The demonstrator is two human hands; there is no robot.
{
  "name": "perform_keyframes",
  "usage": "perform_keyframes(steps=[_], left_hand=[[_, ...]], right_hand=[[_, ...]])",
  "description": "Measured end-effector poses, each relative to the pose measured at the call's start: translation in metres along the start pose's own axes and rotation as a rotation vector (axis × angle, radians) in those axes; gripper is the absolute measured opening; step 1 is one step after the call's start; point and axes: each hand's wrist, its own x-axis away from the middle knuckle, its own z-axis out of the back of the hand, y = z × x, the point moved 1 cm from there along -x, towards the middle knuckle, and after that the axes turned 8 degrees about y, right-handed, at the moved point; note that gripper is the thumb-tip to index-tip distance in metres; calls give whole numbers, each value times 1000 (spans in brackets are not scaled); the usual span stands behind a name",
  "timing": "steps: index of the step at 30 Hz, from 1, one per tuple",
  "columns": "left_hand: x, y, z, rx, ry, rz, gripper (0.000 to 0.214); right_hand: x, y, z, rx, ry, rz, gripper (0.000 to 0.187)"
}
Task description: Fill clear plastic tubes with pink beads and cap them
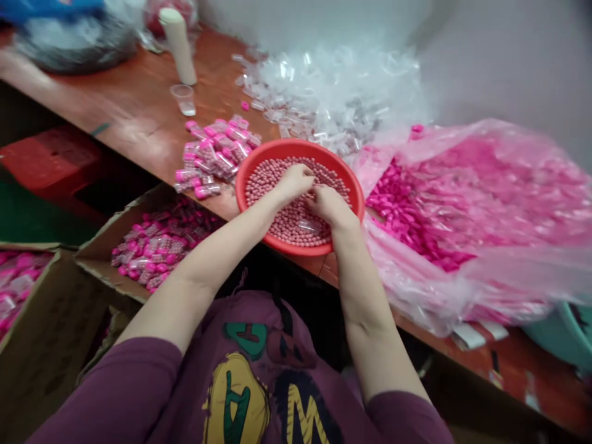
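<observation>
A red plastic bowl [242,196] full of small round pink beads [266,176] stands at the table's front edge. Over the beads, my left hand [296,180] and my right hand [329,205] meet with fingers closed and close together. Whatever lies between their fingertips is hidden or too small to name. A small clear tube [308,227] rests on the beads below my right hand. Left of the bowl lies a pile of bead-filled clear bottles with pink caps [217,154]. Bright pink caps [407,216] spill inside a pink plastic bag [490,271] to the right.
Loose clear empty bottles [324,105] are heaped behind the bowl. At the back left stand a clear plastic cup [184,100] and a pale cylinder [179,49]. A cardboard box [99,243] of capped bottles sits below the table edge. A teal basin [552,336] is at far right.
</observation>
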Motion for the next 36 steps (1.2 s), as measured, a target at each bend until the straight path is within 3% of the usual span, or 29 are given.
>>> perform_keyframes(steps=[4,7,9,11,13,15,17,19,22,28,31,34,36], left_hand=[[4,1,10,-27,15,39,19],[15,11,14,23,18,100,17],[21,15,15,35,52,118,16],[23,17,17,25,68,130,13],[23,16,18,14,62,139,12],[22,15,18,8,52,139,12],[20,16,17,17,49,135,12],[18,17,15,38,46,139,13],[17,20,12,70,47,160,12],[17,23,11,105,79,173,12],[15,21,13,135,81,158,12],[14,21,15,148,76,151,12],[15,21,16,149,68,158,13]], right_hand=[[3,-7,-4,-27,-119,12,25],[4,-16,2,-67,-75,36,22],[2,-15,8,-106,87,60,23],[-1,0,13,-180,351,68,28],[-3,35,18,-257,622,9,35],[-1,87,22,-283,806,-137,42],[5,145,22,-235,810,-322,36],[14,194,17,-117,725,-529,36],[28,233,1,-43,608,-655,39],[45,241,-23,-71,629,-607,20],[50,249,-15,-121,654,-579,23],[55,255,2,-182,680,-563,11],[58,251,14,-214,648,-476,10]])
